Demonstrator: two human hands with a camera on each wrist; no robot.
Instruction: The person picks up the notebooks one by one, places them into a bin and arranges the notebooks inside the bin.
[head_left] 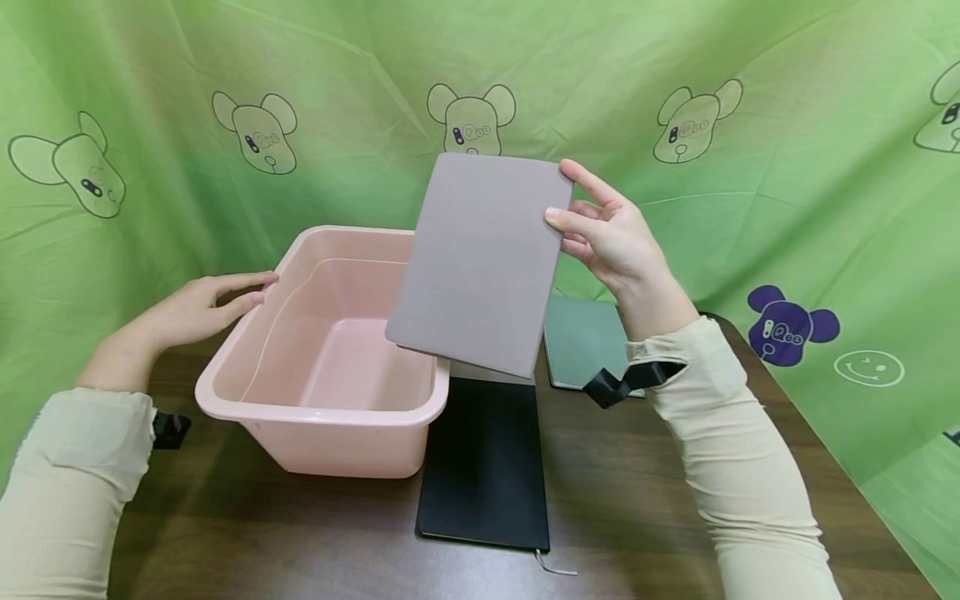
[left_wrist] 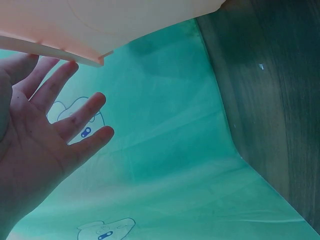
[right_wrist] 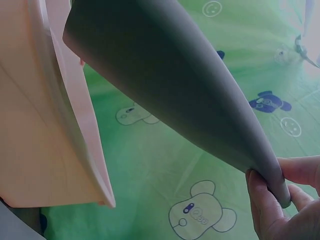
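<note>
My right hand (head_left: pixel 618 237) pinches a thin grey notebook (head_left: pixel 483 258) by its upper right edge, thumb on the near face. The notebook is raised and tilted, its lower left corner over the right rim of a pink plastic basin (head_left: pixel 322 414). In the right wrist view the grey notebook (right_wrist: pixel 160 75) bends slightly between the fingers. At the basin's left rim my left hand (head_left: pixel 195 308) rests its fingertips. The left wrist view shows this hand (left_wrist: pixel 45 120) with fingers spread, some touching under the rim. The visible inside of the basin holds nothing.
A black notebook (head_left: pixel 483 467) with a ribbon marker lies right of the basin, a pale strip showing at its far end. A green notebook (head_left: pixel 585 342) lies behind the right forearm. The wooden table (head_left: pixel 637 517) meets a green printed cloth (head_left: pixel 585 75) at its back and sides.
</note>
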